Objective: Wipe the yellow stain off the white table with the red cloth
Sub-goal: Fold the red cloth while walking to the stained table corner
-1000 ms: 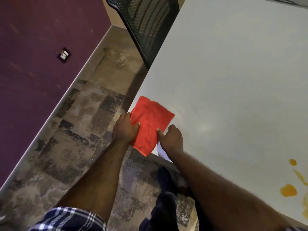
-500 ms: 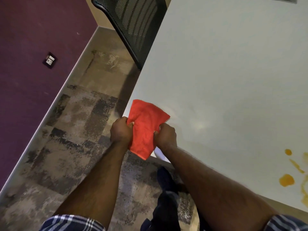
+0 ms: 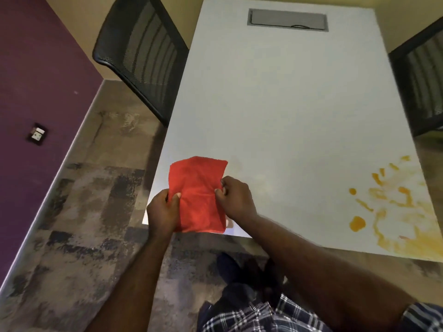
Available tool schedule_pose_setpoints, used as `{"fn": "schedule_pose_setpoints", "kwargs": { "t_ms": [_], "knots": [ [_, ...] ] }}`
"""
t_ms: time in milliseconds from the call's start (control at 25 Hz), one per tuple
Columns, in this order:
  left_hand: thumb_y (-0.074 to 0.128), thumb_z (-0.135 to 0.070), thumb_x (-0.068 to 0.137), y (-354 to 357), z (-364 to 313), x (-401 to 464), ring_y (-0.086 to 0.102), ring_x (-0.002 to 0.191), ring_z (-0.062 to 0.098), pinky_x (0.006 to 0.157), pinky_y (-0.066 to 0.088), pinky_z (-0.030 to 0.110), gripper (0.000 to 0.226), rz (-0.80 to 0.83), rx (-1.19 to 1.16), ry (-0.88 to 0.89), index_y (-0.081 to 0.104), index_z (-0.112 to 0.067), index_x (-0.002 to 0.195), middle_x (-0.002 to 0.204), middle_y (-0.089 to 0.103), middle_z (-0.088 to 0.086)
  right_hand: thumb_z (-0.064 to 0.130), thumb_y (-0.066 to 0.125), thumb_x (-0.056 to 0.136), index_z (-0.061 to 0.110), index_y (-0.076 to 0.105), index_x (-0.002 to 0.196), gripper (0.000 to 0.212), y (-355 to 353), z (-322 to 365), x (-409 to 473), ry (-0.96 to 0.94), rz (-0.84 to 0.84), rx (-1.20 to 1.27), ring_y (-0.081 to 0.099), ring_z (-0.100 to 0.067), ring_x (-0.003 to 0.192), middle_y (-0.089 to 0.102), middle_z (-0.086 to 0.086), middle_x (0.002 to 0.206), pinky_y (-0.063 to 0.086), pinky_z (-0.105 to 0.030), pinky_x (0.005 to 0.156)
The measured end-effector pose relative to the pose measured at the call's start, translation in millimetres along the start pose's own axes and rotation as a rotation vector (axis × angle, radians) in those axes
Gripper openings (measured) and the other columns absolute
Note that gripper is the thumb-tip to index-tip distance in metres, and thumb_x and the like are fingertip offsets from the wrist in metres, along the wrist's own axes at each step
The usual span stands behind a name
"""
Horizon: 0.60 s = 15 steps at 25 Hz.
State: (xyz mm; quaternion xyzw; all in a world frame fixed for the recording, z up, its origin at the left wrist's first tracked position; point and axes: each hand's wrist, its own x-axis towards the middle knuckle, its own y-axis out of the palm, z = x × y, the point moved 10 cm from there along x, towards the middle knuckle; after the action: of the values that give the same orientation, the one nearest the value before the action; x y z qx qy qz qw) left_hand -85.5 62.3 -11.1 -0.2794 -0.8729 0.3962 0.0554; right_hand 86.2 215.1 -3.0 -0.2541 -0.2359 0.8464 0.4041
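The red cloth (image 3: pixel 197 195) is held flat between both hands over the near left corner of the white worktop (image 3: pixel 287 111), its far part above the surface and its near edge hanging past the worktop's front edge. The left hand (image 3: pixel 161 212) pinches the cloth's left border, thumb on top and fingers curled beneath it. The right hand (image 3: pixel 236 200) grips the right border with fingers closed on the fabric. Whether the cloth touches the worktop or is raised just above it cannot be told.

The yellow stain (image 3: pixel 393 207) lies well to the right of the right hand, at the worktop's near right corner: separate drops nearest the hand, smeared streaks beyond them reaching the front edge. Between the right hand and the stain the worktop is bare, and so is the surface ahead of both hands up to a grey recessed panel (image 3: pixel 287 20) at the far end.

A black mesh chair (image 3: pixel 141 56) stands close against the worktop's left edge, beyond the left hand. A second chair (image 3: pixel 422 85) on the right side is cut off by the frame. Below the forearms, a plaid shirt (image 3: pixel 259 315) and dark shoes (image 3: pixel 230 267) show only in part.
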Motion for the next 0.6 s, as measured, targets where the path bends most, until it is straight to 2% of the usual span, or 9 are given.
{"fn": "schedule_pose_setpoints", "kwargs": {
  "t_ms": [80, 240, 440, 600],
  "knots": [
    [0.06, -0.025, 0.095, 5.5, -21.6, -15.7, 0.056, 0.069, 0.023, 0.059, 0.036, 0.027, 0.02, 0.007, -0.041, 0.045, 0.062, -0.01, 0.082, 0.081, 0.068, 0.012, 0.017, 0.058, 0.083, 0.015, 0.049, 0.071, 0.015, -27.5, -1.4, -12.1, -0.033, -0.042, -0.018, 0.051, -0.022, 0.065, 0.054, 0.001, 0.066, 0.03, -0.031, 0.058],
    [0.057, -0.033, 0.097, 34.3, -69.2, -46.4, 0.062, 0.08, 0.027, 0.073, 0.047, 0.033, 0.028, 0.06, -0.13, 0.103, 0.067, -0.007, 0.1, 0.091, 0.069, 0.008, 0.018, 0.059, 0.083, 0.019, 0.046, 0.072, 0.017, -85.9, -17.2, -40.7, -0.061, -0.144, -0.005, 0.048, -0.019, 0.065, 0.052, 0.002, 0.069, 0.029, -0.03, 0.059],
    [0.057, -0.034, 0.095, 74.3, -140.1, -96.7, 0.054, 0.065, 0.015, 0.057, 0.039, 0.026, 0.021, 0.137, -0.197, 0.271, 0.062, -0.016, 0.084, 0.072, 0.061, -0.003, 0.02, 0.061, 0.082, 0.028, 0.039, 0.072, 0.026, -170.3, -56.0, -83.5, -0.057, -0.318, -0.003, 0.04, -0.01, 0.063, 0.039, 0.013, 0.065, 0.024, -0.025, 0.059],
    [0.061, -0.027, 0.095, 110.1, -190.6, -144.5, 0.053, 0.063, 0.014, 0.056, 0.039, 0.027, 0.018, 0.192, -0.197, 0.352, 0.059, -0.02, 0.079, 0.067, 0.059, -0.004, 0.02, 0.061, 0.084, 0.027, 0.046, 0.076, 0.018, -230.7, -99.1, -126.0, -0.06, -0.407, 0.006, 0.045, -0.01, 0.065, 0.045, 0.011, 0.071, 0.029, -0.026, 0.061]
  ]
}}
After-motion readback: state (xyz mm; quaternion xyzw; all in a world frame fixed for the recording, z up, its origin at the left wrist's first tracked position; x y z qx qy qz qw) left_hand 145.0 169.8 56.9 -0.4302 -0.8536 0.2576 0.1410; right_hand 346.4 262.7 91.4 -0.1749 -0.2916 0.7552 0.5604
